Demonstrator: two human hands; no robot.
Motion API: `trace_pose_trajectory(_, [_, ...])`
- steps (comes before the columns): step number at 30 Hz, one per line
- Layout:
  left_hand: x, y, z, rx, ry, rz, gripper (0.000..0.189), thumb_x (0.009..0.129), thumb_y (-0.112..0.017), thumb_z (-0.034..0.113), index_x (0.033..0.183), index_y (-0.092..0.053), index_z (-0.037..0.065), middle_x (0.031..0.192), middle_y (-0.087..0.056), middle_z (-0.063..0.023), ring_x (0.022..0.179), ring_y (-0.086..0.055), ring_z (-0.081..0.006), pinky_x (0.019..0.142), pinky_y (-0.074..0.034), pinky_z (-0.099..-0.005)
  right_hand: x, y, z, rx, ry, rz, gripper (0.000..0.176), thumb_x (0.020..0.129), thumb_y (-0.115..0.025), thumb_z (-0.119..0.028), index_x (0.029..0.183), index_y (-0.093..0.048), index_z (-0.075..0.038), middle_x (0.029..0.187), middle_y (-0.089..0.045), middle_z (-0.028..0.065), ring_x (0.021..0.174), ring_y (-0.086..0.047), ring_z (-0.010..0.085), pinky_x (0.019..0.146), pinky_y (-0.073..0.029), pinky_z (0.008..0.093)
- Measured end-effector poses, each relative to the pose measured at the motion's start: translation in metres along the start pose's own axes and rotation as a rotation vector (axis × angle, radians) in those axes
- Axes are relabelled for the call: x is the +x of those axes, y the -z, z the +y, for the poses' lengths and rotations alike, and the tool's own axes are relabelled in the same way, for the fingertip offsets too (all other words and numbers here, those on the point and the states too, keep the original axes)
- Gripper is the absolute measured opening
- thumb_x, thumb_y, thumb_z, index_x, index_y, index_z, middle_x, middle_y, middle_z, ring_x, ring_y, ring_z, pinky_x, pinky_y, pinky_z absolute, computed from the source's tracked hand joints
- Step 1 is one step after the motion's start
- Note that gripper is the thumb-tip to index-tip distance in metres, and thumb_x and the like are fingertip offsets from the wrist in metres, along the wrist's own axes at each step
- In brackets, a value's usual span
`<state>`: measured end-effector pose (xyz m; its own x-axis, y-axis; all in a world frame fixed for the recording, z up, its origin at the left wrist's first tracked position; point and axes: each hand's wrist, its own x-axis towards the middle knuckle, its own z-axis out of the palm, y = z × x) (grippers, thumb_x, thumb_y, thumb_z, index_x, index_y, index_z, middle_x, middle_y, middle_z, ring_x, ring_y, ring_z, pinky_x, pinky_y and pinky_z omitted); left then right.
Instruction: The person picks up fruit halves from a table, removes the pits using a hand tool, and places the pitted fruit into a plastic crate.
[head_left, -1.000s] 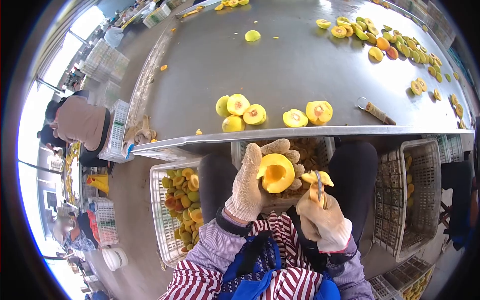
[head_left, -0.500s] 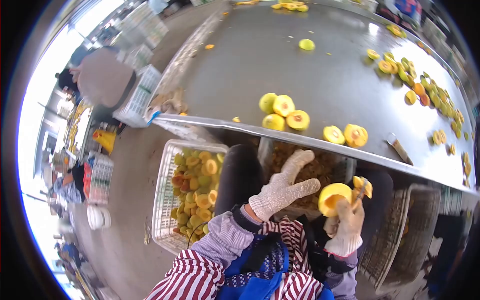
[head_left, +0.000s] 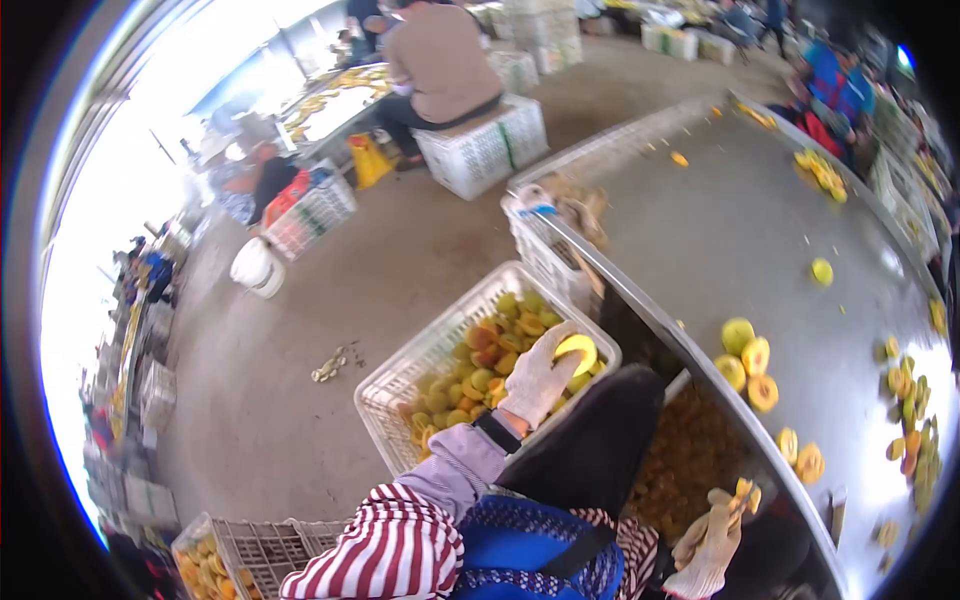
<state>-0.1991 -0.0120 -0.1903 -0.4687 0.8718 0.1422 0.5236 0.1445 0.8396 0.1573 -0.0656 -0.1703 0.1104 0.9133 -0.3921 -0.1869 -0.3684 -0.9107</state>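
Note:
My left hand point(head_left: 538, 383), in a pale knitted glove, is closed on a yellow peach half point(head_left: 585, 347) above the right side of a white plastic crate point(head_left: 373, 400). Many peach halves point(head_left: 483, 360), green, yellow and orange, fill that crate. Low at the right, my gloved right hand point(head_left: 705, 548) grips a small hand tool, mostly hidden by the fingers. A yellow fruit piece point(head_left: 745, 493) sits at its tip. Beyond it on the metal table lie several cut peaches point(head_left: 757, 356) and a pair of halves point(head_left: 809, 463).
The metal table point(head_left: 690, 230) has a raised edge to my right. Scraps fill a container point(head_left: 690, 460) below it. Another fruit crate point(head_left: 270, 540) stands lower left. A white bucket point(head_left: 258, 268) and a seated person point(head_left: 440, 65) are farther off.
My view has swung left. My left hand, spread and bare of fruit before, now holds a peach half over the crate. The half has left my right hand, which keeps the tool.

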Motion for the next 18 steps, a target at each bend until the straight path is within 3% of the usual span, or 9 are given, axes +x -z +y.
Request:
trace_pose_trajectory(2, [0.005,0.006,-0.045,0.385,-0.061,0.055,0.061,0.091,-0.064,0.031,0.147,-0.046,0.016,0.149,-0.048,-0.0181,0.117,-0.063,-0.0379,0.093,-0.054,-0.0437,-0.026,-0.033,-0.036,-0.011,-0.060,-0.078,0.045,0.098,-0.066,-0.029,0.135,-0.051,-0.006,0.072,-0.058,0.0019,0.047,-0.048,0.0096,0.041,-0.036,0.0236])
trace_pose_trajectory(4, [0.007,0.024,-0.027,0.642,0.179,-0.407,0.066,0.088,-0.066,0.035,0.147,-0.046,0.015,0.153,-0.041,-0.0190,0.130,-0.053,-0.0399,0.101,-0.051,-0.0433,-0.023,-0.043,-0.028,0.001,-0.034,-0.095,0.042,0.101,-0.063,-0.029,0.135,-0.051,-0.009,0.054,-0.047,-0.0014,0.032,-0.031,0.0073,0.030,-0.020,0.0229])
trace_pose_trajectory(5, [-0.001,0.018,-0.028,0.636,0.068,-0.348,0.057,0.088,-0.064,0.035,0.141,-0.053,0.015,0.150,-0.043,-0.0186,0.130,-0.052,-0.0407,0.101,-0.051,-0.0436,-0.025,-0.049,-0.029,-0.014,-0.022,-0.104,0.041,0.101,-0.063,-0.028,0.135,-0.052,-0.010,0.052,-0.045,-0.0021,0.033,-0.033,0.0074,0.031,-0.022,0.0228])
trace_pose_trajectory(8, [-0.008,0.015,0.051,0.218,-0.065,-0.359,0.045,0.090,-0.065,0.035,0.128,-0.059,0.011,0.144,-0.048,-0.0186,0.130,-0.051,-0.0409,0.101,-0.050,-0.0436,-0.020,-0.038,-0.019,-0.099,-0.146,-0.239,0.045,0.101,-0.063,-0.024,0.142,-0.048,-0.011,0.064,-0.054,0.0006,0.038,-0.036,0.0069,0.034,-0.027,0.0223])
trace_pose_trajectory(11, [-0.016,-0.014,0.102,-0.432,-0.621,-0.659,0.044,0.092,-0.069,0.022,0.131,-0.057,0.005,0.143,-0.049,-0.0216,0.138,-0.046,-0.0381,0.113,-0.040,-0.0412,-0.013,-0.046,0.002,-0.322,0.403,-0.351,0.048,0.099,-0.065,-0.029,0.142,-0.051,-0.010,0.072,-0.056,0.0000,0.048,-0.041,0.0059,0.043,-0.031,0.0221])
trace_pose_trajectory(12, [-0.027,-0.024,0.117,-0.525,-0.634,-0.805,0.042,0.093,-0.068,0.021,0.130,-0.059,0.005,0.143,-0.049,-0.0229,0.140,-0.044,-0.0370,0.115,-0.038,-0.0419,-0.016,-0.049,-0.007,-0.289,0.293,-0.321,0.048,0.099,-0.065,-0.029,0.142,-0.052,-0.010,0.072,-0.056,-0.0001,0.048,-0.041,0.0060,0.043,-0.031,0.0222])
trace_pose_trajectory(13, [-0.036,-0.033,0.132,-0.532,-0.654,-0.897,0.038,0.091,-0.069,0.020,0.126,-0.063,0.004,0.143,-0.051,-0.0216,0.138,-0.046,-0.0371,0.113,-0.041,-0.0410,-0.020,-0.055,-0.016,-0.260,0.186,-0.264,0.048,0.099,-0.065,-0.029,0.141,-0.052,-0.010,0.072,-0.056,-0.0001,0.048,-0.041,0.0061,0.043,-0.031,0.0222])
trace_pose_trajectory(16, [-0.052,-0.063,0.155,-0.335,-0.816,-0.761,0.024,0.083,-0.065,0.036,0.092,-0.072,0.015,0.092,-0.072,-0.0136,0.089,-0.070,-0.0336,0.077,-0.055,-0.0468,-0.027,-0.057,-0.030,-0.244,0.096,-0.189,0.047,0.099,-0.065,-0.030,0.140,-0.052,-0.010,0.071,-0.056,-0.0003,0.047,-0.042,0.0062,0.043,-0.031,0.0224])
trace_pose_trajectory(18, [-0.057,-0.076,0.164,-0.171,-0.813,-0.679,0.020,0.084,-0.066,0.035,0.088,-0.072,0.016,0.086,-0.072,-0.0112,0.083,-0.070,-0.0321,0.072,-0.054,-0.0461,-0.030,-0.055,-0.035,-0.238,0.078,-0.153,0.047,0.099,-0.065,-0.030,0.140,-0.053,-0.010,0.071,-0.056,-0.0004,0.047,-0.042,0.0064,0.043,-0.031,0.0225])
